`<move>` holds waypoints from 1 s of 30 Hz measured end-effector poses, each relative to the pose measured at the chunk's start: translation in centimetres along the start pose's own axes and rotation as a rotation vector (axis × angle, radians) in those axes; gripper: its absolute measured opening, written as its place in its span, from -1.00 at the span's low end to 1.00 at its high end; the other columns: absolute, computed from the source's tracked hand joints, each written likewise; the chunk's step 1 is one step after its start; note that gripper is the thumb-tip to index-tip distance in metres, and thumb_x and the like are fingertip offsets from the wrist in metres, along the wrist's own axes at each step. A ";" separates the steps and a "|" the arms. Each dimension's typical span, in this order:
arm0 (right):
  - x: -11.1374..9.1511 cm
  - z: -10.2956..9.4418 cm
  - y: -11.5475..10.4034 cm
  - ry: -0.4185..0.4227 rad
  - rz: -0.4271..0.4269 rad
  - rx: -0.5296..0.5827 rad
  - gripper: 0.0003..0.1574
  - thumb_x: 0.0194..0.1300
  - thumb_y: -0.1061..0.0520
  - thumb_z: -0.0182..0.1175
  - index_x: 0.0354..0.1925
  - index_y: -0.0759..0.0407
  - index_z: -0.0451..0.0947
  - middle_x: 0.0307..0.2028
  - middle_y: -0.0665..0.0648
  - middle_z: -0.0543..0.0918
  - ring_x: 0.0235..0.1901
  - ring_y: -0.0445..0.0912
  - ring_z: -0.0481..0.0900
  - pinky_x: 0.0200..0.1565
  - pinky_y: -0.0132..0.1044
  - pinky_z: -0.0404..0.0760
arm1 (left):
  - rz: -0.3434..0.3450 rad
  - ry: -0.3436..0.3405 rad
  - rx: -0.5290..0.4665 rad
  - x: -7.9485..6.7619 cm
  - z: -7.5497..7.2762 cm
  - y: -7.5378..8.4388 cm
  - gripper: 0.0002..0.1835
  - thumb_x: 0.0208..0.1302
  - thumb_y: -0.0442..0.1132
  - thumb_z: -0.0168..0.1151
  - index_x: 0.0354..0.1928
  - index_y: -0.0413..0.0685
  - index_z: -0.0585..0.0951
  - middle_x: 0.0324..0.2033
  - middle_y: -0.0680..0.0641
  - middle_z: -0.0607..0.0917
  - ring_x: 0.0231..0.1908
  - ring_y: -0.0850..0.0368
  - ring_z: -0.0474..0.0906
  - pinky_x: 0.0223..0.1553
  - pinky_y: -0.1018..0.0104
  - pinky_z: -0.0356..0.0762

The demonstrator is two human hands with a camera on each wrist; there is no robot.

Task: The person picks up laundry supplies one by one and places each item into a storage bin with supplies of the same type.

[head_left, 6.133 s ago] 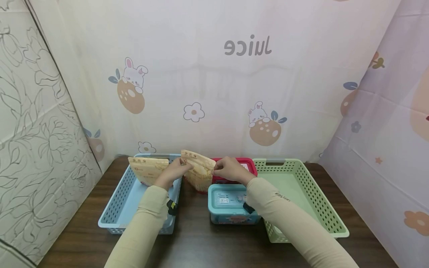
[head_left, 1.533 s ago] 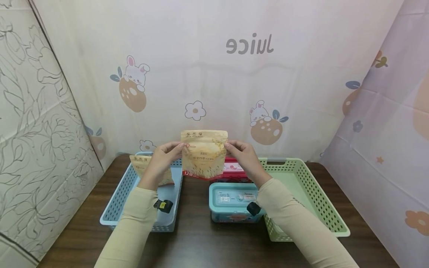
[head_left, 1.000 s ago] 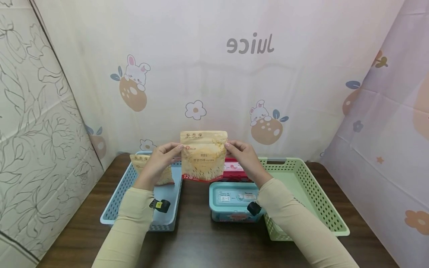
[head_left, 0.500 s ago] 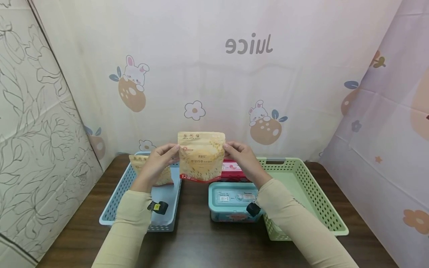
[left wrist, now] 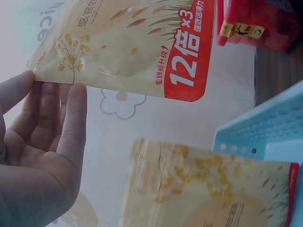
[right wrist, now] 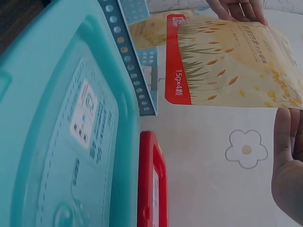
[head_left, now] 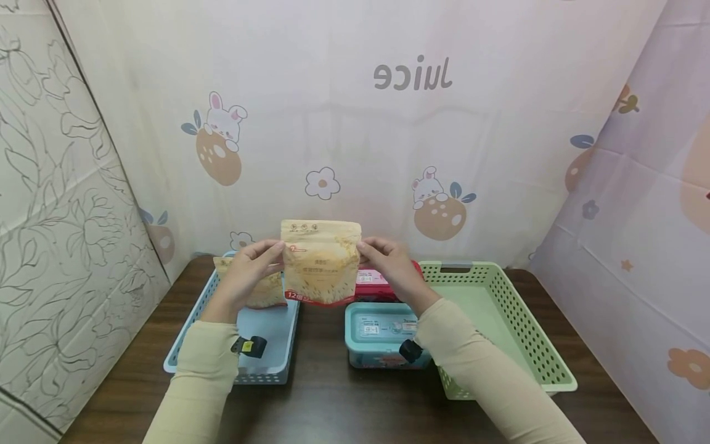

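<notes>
Near the left blue basket (head_left: 277, 333), my left hand (head_left: 246, 272) and right hand (head_left: 395, 266) pinch the raised printed pouch (head_left: 322, 262) by its sides, which a loosened thumb could let slip.

Pinches a cream pouch (left wrist: 128, 47) by one edge with the left hand (left wrist: 42, 146), palm toward the camera. Displays a red end band (left wrist: 199, 80) with white print reading 12倍×3. Takes in, lower down, a second pouch (left wrist: 203, 194), blurred, probably resting in the light blue basket (left wrist: 265, 124) at right. Also catches a red box (left wrist: 277, 30), upper right, near dark wood (left wrist: 274, 78), and a pale flower-printed backdrop (left wrist: 170, 120) behind.
</notes>
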State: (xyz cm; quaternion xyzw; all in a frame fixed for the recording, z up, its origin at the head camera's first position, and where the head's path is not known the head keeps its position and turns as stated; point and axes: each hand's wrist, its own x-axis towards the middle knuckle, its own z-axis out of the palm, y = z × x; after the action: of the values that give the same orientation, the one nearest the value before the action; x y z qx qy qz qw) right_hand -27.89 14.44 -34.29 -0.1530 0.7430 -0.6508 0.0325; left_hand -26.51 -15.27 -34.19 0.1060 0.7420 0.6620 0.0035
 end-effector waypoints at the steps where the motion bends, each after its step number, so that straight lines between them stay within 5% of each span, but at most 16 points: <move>1: 0.0 0.3 -0.1 -0.006 0.008 0.002 -0.52 0.41 -0.19 0.24 0.05 0.12 0.62 -0.11 0.20 0.70 -0.06 0.07 0.67 0.28 0.16 0.40 | -0.004 0.003 0.014 -0.2 -0.3 0.0 -0.39 0.48 0.10 0.12 0.23 -0.34 0.51 0.14 -0.24 0.56 0.17 -0.11 0.53 0.24 0.06 0.47; 7: 0.1 2.0 -0.2 -0.035 0.018 0.011 -0.50 0.38 -0.21 0.25 0.05 0.11 0.62 -0.09 0.18 0.69 -0.06 0.05 0.68 0.23 0.10 0.48 | -0.035 0.018 0.062 -1.3 -1.9 0.0 -0.34 0.46 0.17 0.12 0.27 -0.29 0.48 0.21 -0.23 0.50 0.23 -0.16 0.49 0.29 0.04 0.41; 14: 0.6 3.9 -0.1 -0.079 0.001 0.068 -0.54 0.42 -0.12 0.24 0.07 0.17 0.62 -0.08 0.20 0.68 -0.06 0.08 0.66 0.18 0.06 0.54 | -0.020 0.043 0.084 -2.4 -3.7 0.1 -0.33 0.46 0.16 0.10 0.27 -0.32 0.47 0.23 -0.22 0.45 0.24 -0.10 0.46 0.21 0.23 0.49; 21: 0.7 5.5 -0.1 -0.116 -0.002 0.076 -0.51 0.42 -0.15 0.24 0.10 0.15 0.61 -0.05 0.16 0.68 -0.06 0.05 0.67 0.14 -0.08 0.59 | -0.044 0.057 0.127 -3.5 -5.1 0.1 -0.30 0.46 0.21 0.08 0.33 -0.26 0.43 0.25 -0.23 0.48 0.20 -0.02 0.52 0.30 0.05 0.38; 30: 1.0 7.6 -0.2 -0.129 0.001 0.061 -0.54 0.44 -0.13 0.21 0.09 0.15 0.63 -0.08 0.13 0.70 -0.07 0.01 0.67 0.10 -0.14 0.62 | -0.006 0.088 0.148 -4.5 -6.8 -0.6 -0.35 0.49 0.14 0.07 0.28 -0.30 0.46 0.11 -0.09 0.55 0.04 0.30 0.55 0.11 0.44 0.51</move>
State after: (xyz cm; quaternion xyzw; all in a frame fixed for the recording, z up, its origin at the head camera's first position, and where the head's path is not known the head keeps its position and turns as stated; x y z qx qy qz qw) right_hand -26.88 6.86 -35.08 -0.1932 0.7192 -0.6620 0.0850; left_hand -23.13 -22.70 -34.55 0.0745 0.7886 0.6094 -0.0353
